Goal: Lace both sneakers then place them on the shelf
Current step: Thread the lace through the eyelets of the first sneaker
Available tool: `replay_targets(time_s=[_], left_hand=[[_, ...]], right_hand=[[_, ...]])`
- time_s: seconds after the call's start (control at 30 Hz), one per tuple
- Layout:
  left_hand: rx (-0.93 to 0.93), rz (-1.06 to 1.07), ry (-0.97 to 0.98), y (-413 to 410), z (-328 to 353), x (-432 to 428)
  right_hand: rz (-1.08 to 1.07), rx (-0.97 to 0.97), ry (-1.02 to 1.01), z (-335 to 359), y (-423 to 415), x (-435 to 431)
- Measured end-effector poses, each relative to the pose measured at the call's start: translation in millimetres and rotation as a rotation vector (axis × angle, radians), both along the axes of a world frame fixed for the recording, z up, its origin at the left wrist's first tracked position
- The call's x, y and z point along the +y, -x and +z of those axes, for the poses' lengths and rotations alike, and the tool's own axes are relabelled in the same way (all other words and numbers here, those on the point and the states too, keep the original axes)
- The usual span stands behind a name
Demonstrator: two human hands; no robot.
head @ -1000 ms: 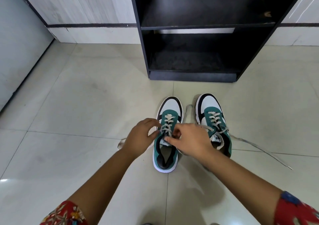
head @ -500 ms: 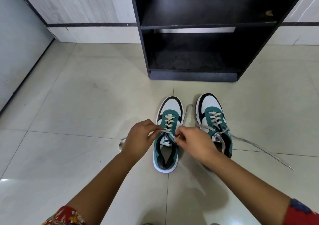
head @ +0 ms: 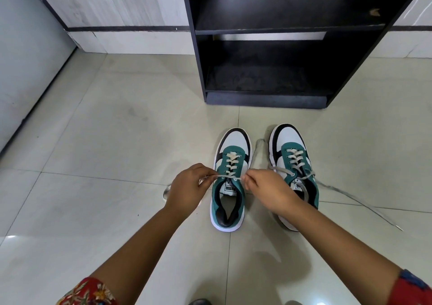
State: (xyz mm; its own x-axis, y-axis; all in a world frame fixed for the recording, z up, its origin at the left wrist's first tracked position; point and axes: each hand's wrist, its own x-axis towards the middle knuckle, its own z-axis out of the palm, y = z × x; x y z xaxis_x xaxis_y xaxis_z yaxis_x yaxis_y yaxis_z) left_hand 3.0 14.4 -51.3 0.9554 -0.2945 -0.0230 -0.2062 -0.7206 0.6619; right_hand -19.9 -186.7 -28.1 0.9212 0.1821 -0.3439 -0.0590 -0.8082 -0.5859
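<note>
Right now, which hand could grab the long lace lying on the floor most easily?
The right hand, probably. It sits against the right sneaker, whose loose lace trails out to that side. The left hand is beyond the left sneaker, pinching its lace.

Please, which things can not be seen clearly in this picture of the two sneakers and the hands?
Head view only:
- Heel of the right sneaker: covered by the right hand and forearm.
- Free ends of the left sneaker lace: hidden inside both fists; the left hand also covers part of a lace on the floor.
- Shelf: its top is cut off by the upper edge.
- Dark objects at the bottom edge: cut off, cannot identify.
</note>
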Motion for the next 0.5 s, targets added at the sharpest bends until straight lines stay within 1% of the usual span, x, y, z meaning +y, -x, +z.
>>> replay_targets(time_s=[0.17, 0.27, 0.5], left_hand=[[-0.1, -0.009, -0.096, 1.2, -8.0, 6.4], [-0.104, -0.019, -0.087, 1.7, -10.8, 6.7], [-0.08, 0.016, -0.078, 4.2, -15.5, 7.8]], right_hand=[[0.005, -0.025, 0.048, -9.8, 12.0, -2.8], [-0.026, -0.035, -0.002, -12.5, 15.0, -4.1], [-0.116, 0.043, -0.118, -18.3, 15.8, -5.8]])
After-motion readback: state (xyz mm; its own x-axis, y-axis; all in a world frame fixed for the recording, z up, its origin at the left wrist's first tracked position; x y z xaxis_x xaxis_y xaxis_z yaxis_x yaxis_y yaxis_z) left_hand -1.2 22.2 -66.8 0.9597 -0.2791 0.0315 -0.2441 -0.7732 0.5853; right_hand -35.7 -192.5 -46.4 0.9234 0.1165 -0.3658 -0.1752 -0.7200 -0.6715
